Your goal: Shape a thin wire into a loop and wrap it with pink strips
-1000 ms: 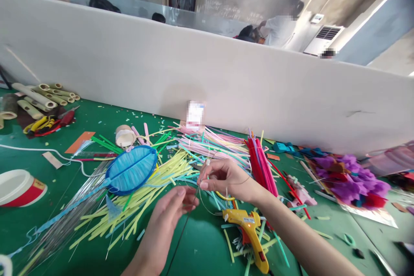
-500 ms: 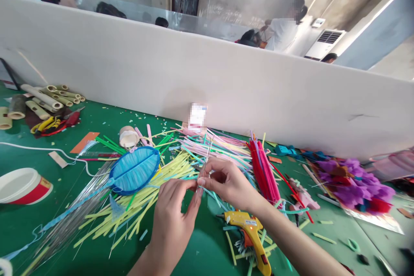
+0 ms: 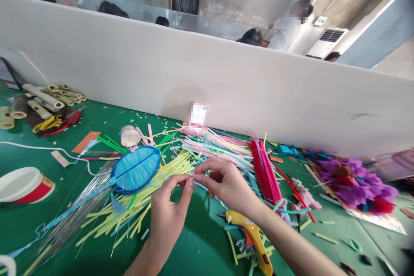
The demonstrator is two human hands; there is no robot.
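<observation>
My left hand [image 3: 170, 207] and my right hand [image 3: 223, 179] meet in front of me, thumbs and forefingers pinched together. Between the fingertips is a thin pale strand [image 3: 174, 142] that loops up above them; whether it is wire or thread I cannot tell. Behind the hands lie yellow-green pipe cleaners [image 3: 129, 215] and a bundle of pink and white ones [image 3: 220, 148]. To the left rests a blue leaf-shaped piece [image 3: 136, 170] with a dark blue rim and a wrapped stem. Below my right forearm is a yellow glue gun [image 3: 254, 233], its nozzle pointing left.
Thin metal wires [image 3: 77, 213] fan out at left, beside a paper cup [image 3: 27, 185]. Bamboo tubes [image 3: 45, 97] and pliers [image 3: 48, 125] lie farther back. Red pipe cleaners [image 3: 265, 172] and purple petals [image 3: 359, 181] are at right. A white partition [image 3: 258, 95] bounds the table; people sit beyond.
My hands have shifted slightly left, and the left fingers now meet the right at the tips. The strand, earlier bunched upright above them, now spreads into a wide loop.
</observation>
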